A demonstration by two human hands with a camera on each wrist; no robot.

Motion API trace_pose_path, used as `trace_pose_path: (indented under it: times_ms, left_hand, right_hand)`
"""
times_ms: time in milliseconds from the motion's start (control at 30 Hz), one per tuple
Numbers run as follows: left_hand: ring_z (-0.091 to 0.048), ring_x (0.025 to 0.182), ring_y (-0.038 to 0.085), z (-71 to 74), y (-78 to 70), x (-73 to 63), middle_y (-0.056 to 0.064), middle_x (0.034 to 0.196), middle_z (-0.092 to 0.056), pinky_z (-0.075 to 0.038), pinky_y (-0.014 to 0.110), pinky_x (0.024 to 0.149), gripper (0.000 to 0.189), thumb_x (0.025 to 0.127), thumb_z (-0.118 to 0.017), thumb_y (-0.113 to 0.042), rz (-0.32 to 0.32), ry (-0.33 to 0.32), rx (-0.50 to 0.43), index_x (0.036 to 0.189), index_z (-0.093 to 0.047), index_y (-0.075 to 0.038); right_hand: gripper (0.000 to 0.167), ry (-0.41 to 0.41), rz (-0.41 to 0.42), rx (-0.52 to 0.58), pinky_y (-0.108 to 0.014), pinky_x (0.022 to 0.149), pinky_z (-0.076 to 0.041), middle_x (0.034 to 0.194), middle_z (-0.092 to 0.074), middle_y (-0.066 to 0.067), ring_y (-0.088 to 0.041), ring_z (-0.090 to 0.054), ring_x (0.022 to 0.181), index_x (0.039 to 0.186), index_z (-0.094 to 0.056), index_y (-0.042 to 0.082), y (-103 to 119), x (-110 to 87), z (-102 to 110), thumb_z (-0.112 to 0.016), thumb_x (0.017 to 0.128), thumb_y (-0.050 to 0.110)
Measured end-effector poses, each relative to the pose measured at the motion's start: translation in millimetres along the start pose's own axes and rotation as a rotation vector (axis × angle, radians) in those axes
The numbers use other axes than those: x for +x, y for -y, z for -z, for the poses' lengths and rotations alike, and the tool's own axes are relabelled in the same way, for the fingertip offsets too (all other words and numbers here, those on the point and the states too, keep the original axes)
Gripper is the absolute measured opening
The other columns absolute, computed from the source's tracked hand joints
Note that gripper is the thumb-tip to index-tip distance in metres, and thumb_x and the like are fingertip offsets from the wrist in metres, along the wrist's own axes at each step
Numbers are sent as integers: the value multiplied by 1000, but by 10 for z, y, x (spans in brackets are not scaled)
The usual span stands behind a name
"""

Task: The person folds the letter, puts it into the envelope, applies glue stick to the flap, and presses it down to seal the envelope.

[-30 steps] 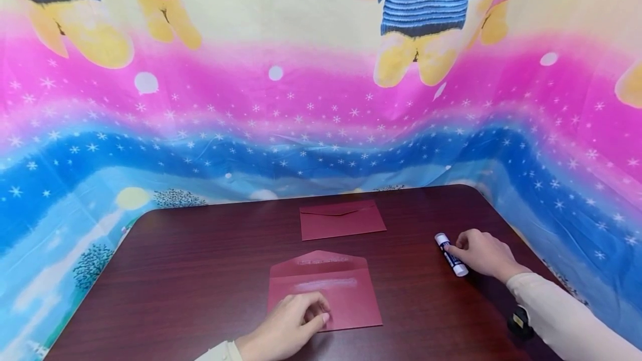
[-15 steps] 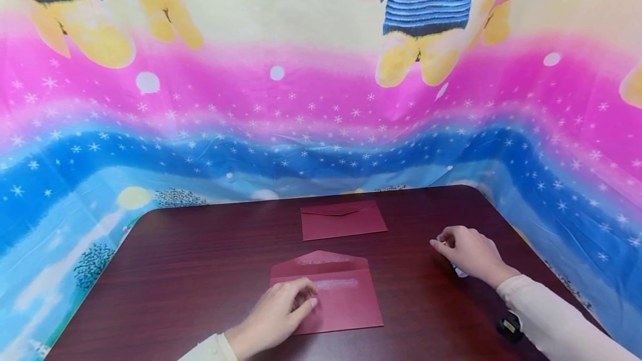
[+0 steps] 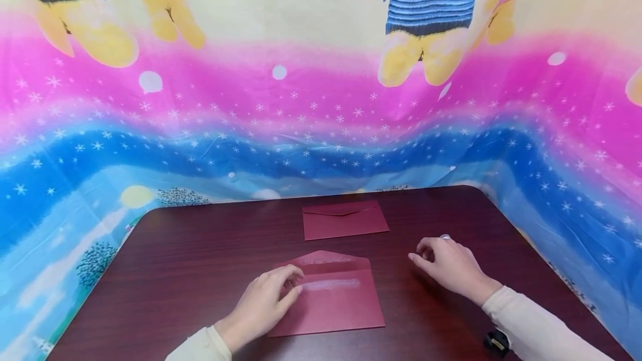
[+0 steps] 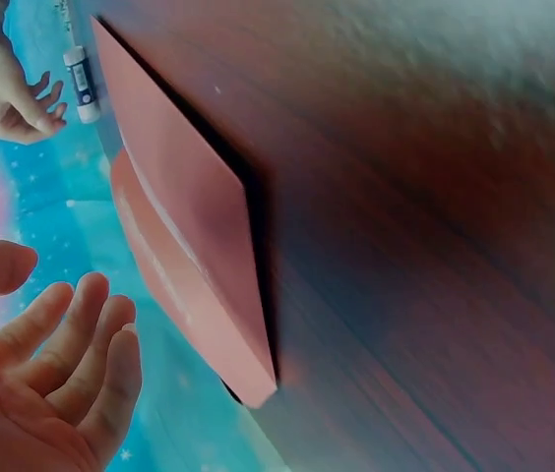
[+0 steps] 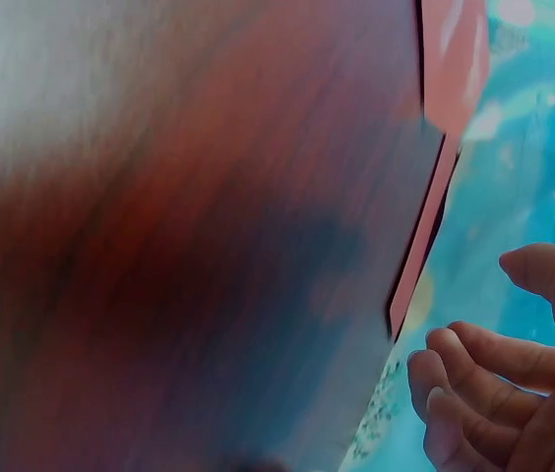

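Observation:
A red envelope [image 3: 341, 311] lies on the table with its flap [image 3: 323, 263] open away from me. Whitish glue streaks mark the flap and the body below the fold. My left hand [image 3: 266, 299] hovers over the envelope's left side, fingers loosely bent and holding nothing, as the left wrist view [image 4: 181, 187] also suggests. To the right, my right hand [image 3: 453, 266] is held above the table, its fingers loosely curled around nothing. A white and dark blue glue stick [image 4: 83, 84] is beside it, mostly hidden behind that hand in the head view.
A second red envelope [image 3: 346, 224], flap folded down, lies farther back on the dark wooden table [image 3: 200, 249]. Patterned cloth [image 3: 301, 105] hangs behind the table and along both sides.
My right hand has come away from the glue stick, moving left and leaving it on the table. My left hand has shifted left and slightly away from me across the envelope.

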State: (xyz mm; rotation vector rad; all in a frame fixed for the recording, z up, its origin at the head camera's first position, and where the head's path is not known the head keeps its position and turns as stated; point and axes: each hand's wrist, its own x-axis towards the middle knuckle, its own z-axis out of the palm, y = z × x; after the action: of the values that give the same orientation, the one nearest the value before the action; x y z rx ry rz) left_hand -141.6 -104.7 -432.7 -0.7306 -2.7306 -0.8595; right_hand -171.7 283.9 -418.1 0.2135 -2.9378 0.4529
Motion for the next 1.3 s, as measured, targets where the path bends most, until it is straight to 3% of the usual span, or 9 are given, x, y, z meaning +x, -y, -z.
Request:
trace_pose_path:
  times_ms: [200,433,633,767,933,1100,1300]
  left_hand:
    - [-66,88,5,-2,71,-13,-7,96,-72,-56,29,77,21,88,-77,-17,-30,-70,90,107,-68,-18]
    - [-64,107,16,-7,180,19,-1,115,-69,-57,39,89,41,84,-83,-22,-48,-100,168,121,-66,-17]
    - [-54,128,30,-19,265,37,10,136,-57,-49,52,105,71,78,-89,-27,10,-47,157,140,-55,-16]
    - [-48,135,34,-34,306,38,13,143,-52,-47,57,104,90,73,-92,-31,46,1,147,149,-46,-16]
    - [-43,142,36,-66,340,53,16,151,-46,-43,62,108,107,72,-92,-34,92,78,143,158,-32,-15]
    - [-45,141,37,-100,361,54,19,152,-47,-42,60,110,113,72,-92,-29,84,123,125,160,-24,-10]
    - [-52,133,35,-123,367,63,15,145,-53,-44,55,109,109,73,-92,-25,48,146,102,159,-27,-13]
  right_hand:
    - [17,-8,41,12,-29,59,-47,73,-65,14,0,-55,65,91,-72,21,159,-50,-91,-75,89,37]
    - [24,11,94,43,-30,67,-53,94,-70,8,-7,-63,79,102,-74,20,352,-69,-202,-78,87,39]
    - [35,-3,164,46,-41,82,-58,112,-70,3,-17,-67,102,115,-72,18,468,-62,-300,-79,86,36]
    - [61,24,201,61,-50,91,-57,133,-63,-5,-26,-61,123,138,-59,18,529,-49,-354,-80,85,40]
    - [91,94,240,78,-53,98,-54,148,-50,-11,-31,-52,133,155,-39,24,611,0,-405,-85,79,44]
    - [104,203,280,109,-57,107,-47,156,-42,-11,-33,-45,141,160,-29,26,684,30,-464,-87,76,45]
    - [107,315,321,179,-56,112,-43,159,-41,-6,-30,-43,144,162,-23,25,729,60,-503,-88,77,37]
